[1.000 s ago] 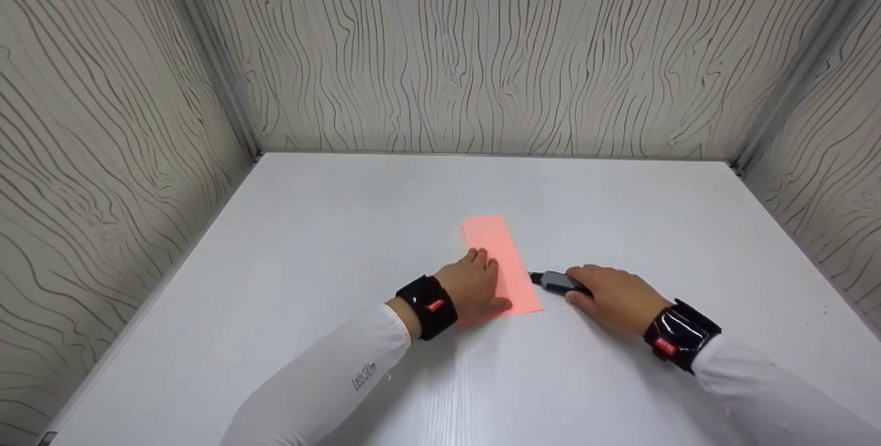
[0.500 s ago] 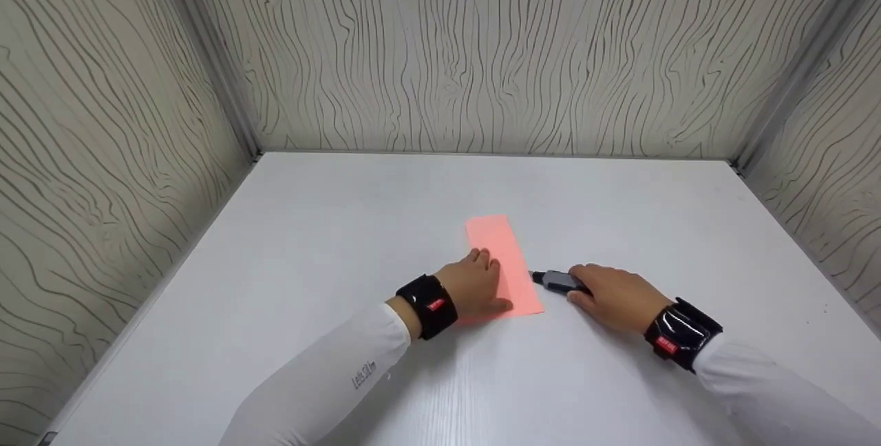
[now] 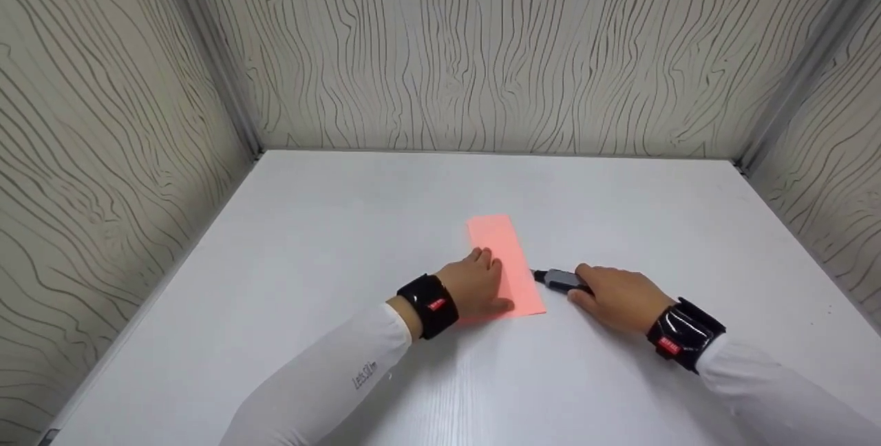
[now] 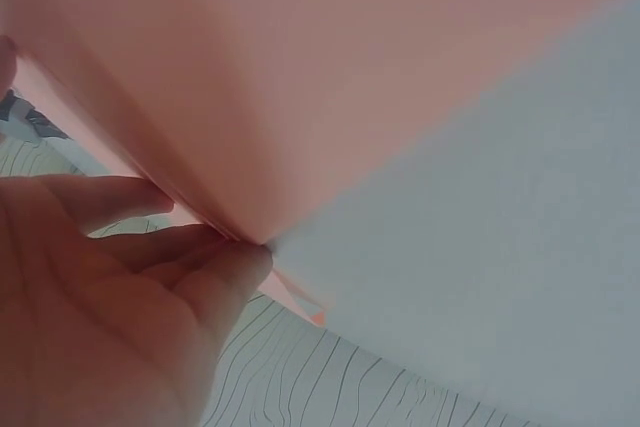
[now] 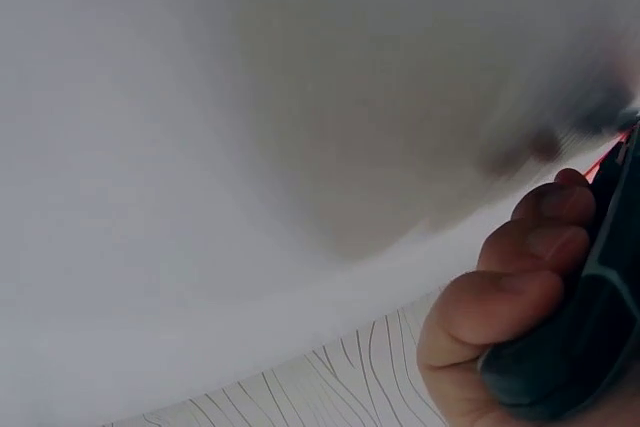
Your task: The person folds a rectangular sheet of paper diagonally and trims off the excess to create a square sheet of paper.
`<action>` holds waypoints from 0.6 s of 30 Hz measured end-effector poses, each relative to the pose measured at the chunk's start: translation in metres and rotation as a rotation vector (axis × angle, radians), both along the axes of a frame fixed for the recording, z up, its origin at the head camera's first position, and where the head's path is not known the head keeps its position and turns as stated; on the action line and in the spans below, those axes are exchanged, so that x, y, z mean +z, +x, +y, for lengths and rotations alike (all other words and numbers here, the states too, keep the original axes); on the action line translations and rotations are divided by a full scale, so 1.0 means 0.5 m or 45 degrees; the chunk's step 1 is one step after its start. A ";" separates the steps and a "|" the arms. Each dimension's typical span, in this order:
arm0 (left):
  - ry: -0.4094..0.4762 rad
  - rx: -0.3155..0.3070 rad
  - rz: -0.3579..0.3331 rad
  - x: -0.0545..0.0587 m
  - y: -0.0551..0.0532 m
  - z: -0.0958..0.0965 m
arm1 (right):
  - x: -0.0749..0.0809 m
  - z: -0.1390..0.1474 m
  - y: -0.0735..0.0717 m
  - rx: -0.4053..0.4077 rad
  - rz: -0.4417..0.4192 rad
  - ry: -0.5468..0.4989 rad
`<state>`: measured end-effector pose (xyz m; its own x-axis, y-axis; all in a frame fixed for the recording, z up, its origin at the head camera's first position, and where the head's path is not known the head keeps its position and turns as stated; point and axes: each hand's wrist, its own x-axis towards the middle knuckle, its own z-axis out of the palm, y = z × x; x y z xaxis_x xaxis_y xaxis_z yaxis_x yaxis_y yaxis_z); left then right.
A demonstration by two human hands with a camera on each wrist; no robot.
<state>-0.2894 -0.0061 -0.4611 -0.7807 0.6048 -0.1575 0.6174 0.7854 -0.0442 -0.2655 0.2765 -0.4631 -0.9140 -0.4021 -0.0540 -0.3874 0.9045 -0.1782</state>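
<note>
Three wood-grain-patterned walls point(image 3: 440, 54) surround one white tabletop point(image 3: 344, 212), two white sleeves point(image 3: 323, 377) extend over it, and one pink paper point(image 3: 509, 267) lies near its middle, pressed by the left hand's point(image 3: 473, 289) extended fingers, while the right hand point(image 3: 623, 298), behind which sits one of two black wristbands point(image 3: 686, 334), grips one grey-and-black utility knife point(image 3: 563, 280) just beside the paper's right edge.

Room to pass on white table point(image 3: 372, 205) beyond pink sheet point(image 3: 506, 253), back to rear wall point(image 3: 454, 54), also out toward left wall point(image 3: 103, 157) and right wall point(image 3: 836, 136); middle blocked: left hand point(image 3: 475, 288) on pink sheet, gray-black tool point(image 3: 563, 280) in right hand point(image 3: 623, 298) just beside its right edge, contact unclear; near side, free lane between left sleeve point(image 3: 323, 377) and right sleeve point(image 3: 771, 391)
</note>
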 end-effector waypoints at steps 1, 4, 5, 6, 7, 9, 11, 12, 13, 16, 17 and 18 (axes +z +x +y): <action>0.003 0.002 -0.006 0.001 0.001 0.000 | -0.001 0.000 0.000 -0.001 -0.001 0.000; 0.002 0.010 -0.015 0.004 0.005 0.000 | -0.002 -0.001 0.000 0.001 0.007 -0.008; -0.004 0.015 -0.012 0.005 0.005 0.000 | -0.003 -0.002 0.000 0.004 0.014 -0.011; -0.010 0.020 -0.014 0.006 0.005 0.000 | -0.004 -0.002 0.000 0.008 0.024 -0.014; -0.014 0.023 -0.014 0.006 0.006 0.000 | -0.006 -0.003 -0.001 0.011 0.032 -0.018; -0.015 0.030 -0.022 0.007 0.005 0.000 | -0.009 -0.002 -0.002 0.018 0.049 -0.020; -0.015 0.033 -0.019 0.008 0.005 0.001 | -0.011 0.000 -0.004 0.020 0.058 -0.021; -0.013 0.032 -0.021 0.008 0.004 0.002 | -0.012 0.001 -0.005 0.019 0.056 -0.023; -0.007 0.033 -0.027 0.009 0.004 0.003 | -0.011 0.003 -0.005 0.015 0.048 -0.027; 0.001 0.040 -0.039 0.010 0.002 0.005 | -0.010 0.006 -0.006 0.000 0.025 -0.032; 0.004 0.045 -0.048 0.010 0.001 0.006 | -0.009 0.005 -0.006 -0.004 0.019 -0.033; 0.010 0.050 -0.057 0.011 0.000 0.007 | -0.008 0.004 -0.006 -0.008 0.012 -0.036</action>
<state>-0.2894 -0.0026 -0.4557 -0.7960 0.5755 -0.1879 0.5875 0.8091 -0.0109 -0.2685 0.2786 -0.4671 -0.9170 -0.3975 -0.0336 -0.3835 0.9016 -0.2001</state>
